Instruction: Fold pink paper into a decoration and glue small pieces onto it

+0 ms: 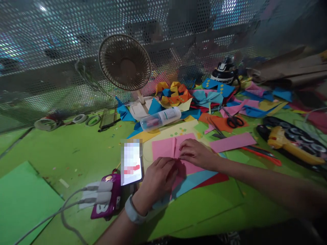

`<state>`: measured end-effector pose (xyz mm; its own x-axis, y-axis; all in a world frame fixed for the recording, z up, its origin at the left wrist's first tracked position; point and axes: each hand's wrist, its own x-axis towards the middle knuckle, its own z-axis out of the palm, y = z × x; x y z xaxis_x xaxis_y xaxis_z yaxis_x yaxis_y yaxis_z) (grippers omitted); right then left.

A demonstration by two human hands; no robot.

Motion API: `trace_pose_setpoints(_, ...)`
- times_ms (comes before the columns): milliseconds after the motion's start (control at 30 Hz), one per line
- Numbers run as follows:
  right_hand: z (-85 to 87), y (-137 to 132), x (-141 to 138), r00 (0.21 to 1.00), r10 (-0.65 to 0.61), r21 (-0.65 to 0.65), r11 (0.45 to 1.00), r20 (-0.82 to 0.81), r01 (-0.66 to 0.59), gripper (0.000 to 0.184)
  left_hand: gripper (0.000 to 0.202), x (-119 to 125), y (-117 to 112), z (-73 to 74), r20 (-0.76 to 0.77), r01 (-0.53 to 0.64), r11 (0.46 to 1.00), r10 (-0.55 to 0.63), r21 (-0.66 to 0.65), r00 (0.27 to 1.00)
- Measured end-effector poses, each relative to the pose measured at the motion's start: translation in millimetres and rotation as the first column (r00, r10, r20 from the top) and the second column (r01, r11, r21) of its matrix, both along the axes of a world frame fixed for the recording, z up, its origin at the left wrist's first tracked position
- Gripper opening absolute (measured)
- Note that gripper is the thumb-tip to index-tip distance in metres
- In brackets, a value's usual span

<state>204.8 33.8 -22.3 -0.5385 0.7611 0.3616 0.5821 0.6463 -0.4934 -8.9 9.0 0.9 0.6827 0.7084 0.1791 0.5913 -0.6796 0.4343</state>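
A sheet of pink paper (165,148) lies in front of me, with a raised fold running down its middle. My left hand (161,173), wearing a light wristband, rests on its lower left part with the fingers curled at the fold. From the right, my right hand (195,153) pinches the same fold, fingers bent together. The fingertips of both hands nearly meet there. Under the pink sheet, blue paper (196,180) and red paper (213,180) stick out toward me. A lit phone (131,166) stands close to my left hand.
Purple power bank (108,200) with white plugs and cables, green sheet (28,200) at left. Behind: small fan (125,63), plastic bottle (160,119), folded coloured paper (176,95), tape rolls (80,118). At right: scissors (233,121), pink strip (233,143), yellow glue gun (293,146).
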Motion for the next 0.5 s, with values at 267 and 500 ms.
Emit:
trace_pose_setpoints(267, 2.6, -4.7, 0.5, 0.999, -0.029, -0.029, 0.999, 0.022, 0.03, 0.014, 0.024, -3.8, 3.7, -6.0, 0.053, 0.018, 0.999, -0.016, -0.035, 0.998)
trace_pose_setpoints(500, 4.8, -4.2, -2.7, 0.999, -0.051, -0.057, 0.997, 0.018, 0.051, 0.016, 0.024, -3.7, 5.2, -5.6, -0.02, -0.08, 0.996, 0.079, -0.03, 0.997)
